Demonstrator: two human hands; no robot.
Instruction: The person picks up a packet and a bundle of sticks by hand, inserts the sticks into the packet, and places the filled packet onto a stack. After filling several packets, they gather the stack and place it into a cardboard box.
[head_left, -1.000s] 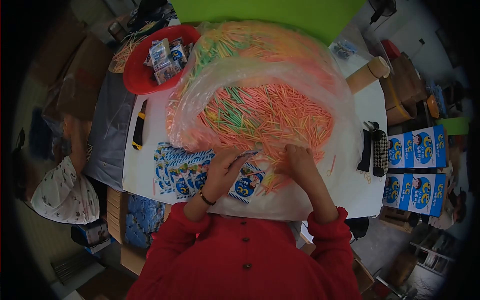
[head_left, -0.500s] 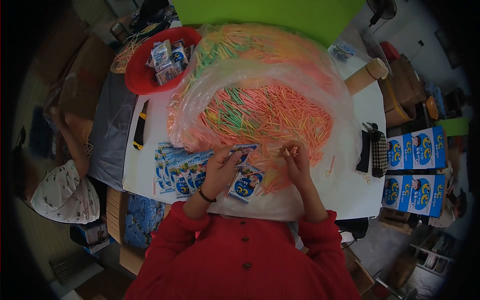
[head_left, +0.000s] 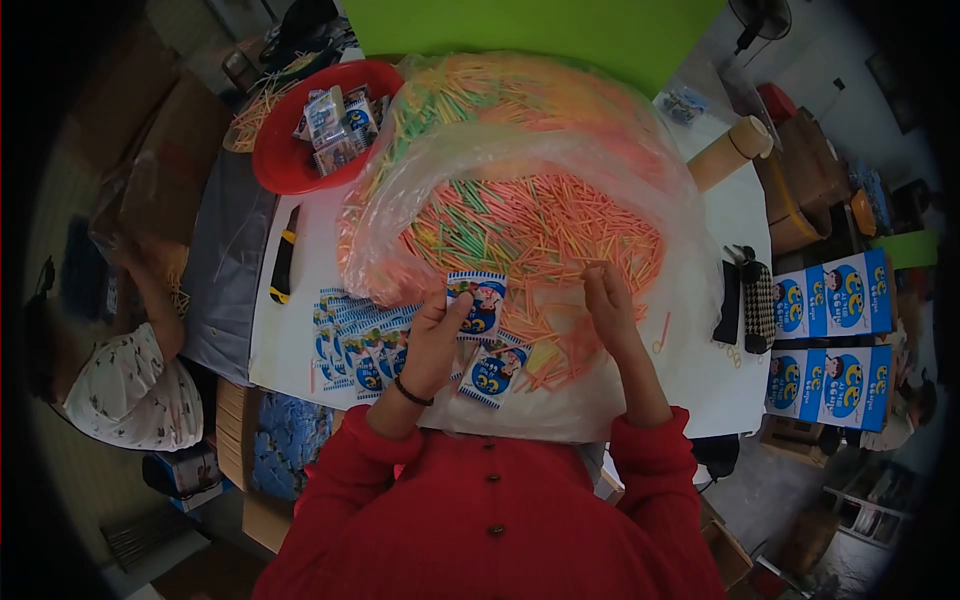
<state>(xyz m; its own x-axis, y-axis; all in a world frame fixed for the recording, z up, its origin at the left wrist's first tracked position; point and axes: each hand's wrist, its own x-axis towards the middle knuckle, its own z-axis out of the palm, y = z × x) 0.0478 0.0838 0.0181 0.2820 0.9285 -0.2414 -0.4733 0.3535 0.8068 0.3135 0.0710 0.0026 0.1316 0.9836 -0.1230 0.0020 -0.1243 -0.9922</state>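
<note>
My left hand (head_left: 430, 345) grips a blue-and-white printed packet (head_left: 484, 308) between thumb and fingers, its printed face turned up. Just below it, another packet (head_left: 494, 370) lies at the bag's near edge. My right hand (head_left: 612, 305) hovers over the near right part of the thin pink, yellow and green sticks (head_left: 560, 215). Its fingers are pressed together; whether sticks are between them is hidden. These sticks fill a large clear plastic bag (head_left: 690, 230) with its mouth towards me. Overlapping packets (head_left: 365, 345) lie left of my left hand.
A red basin (head_left: 275, 165) with wrapped packets stands at the back left, near a utility knife (head_left: 284, 260). On the right are a tan bottle (head_left: 735, 150), a black phone-like object (head_left: 728, 300), a checkered pouch (head_left: 760, 310) and printed boxes (head_left: 835, 295). Another person (head_left: 140, 385) sits at left.
The packet in my left hand has tilted up, showing more of its printed face. My right hand has moved slightly right and up, its fingers now pointing towards the sticks.
</note>
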